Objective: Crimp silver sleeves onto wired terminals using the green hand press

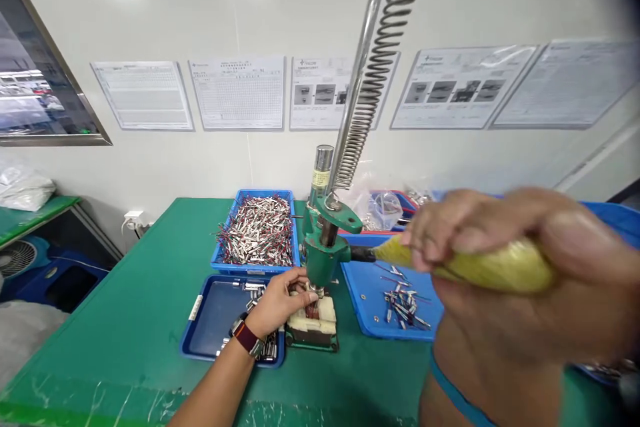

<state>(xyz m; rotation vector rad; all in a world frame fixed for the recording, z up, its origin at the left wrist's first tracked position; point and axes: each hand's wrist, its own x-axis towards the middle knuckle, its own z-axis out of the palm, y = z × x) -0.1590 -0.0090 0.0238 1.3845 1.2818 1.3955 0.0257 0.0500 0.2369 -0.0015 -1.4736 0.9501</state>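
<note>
A green hand press (pixel 321 250) stands on the bench, with a long spring and a metal tube rising above it. My right hand (pixel 500 254), blurred and close to the camera, is wrapped round the press's lever handle (pixel 400 252), which is covered in yellow wrapping. Under the ram, my left hand (pixel 285 300) has thumb and fingers closed together at the padded press base (pixel 313 324); whatever they hold is hidden. Left of the base, a dark blue tray (pixel 205 320) contains shiny metal cylinders, partly behind my left wrist.
Behind that tray, a blue bin (pixel 215 254) is heaped with small wired parts. A lighter blue tray (pixel 367 314) with several wired parts lies right of the press. Plastic bags (pixel 387 210) and more bins are behind it. Printed sheets (pixel 237 94) hang on the wall.
</note>
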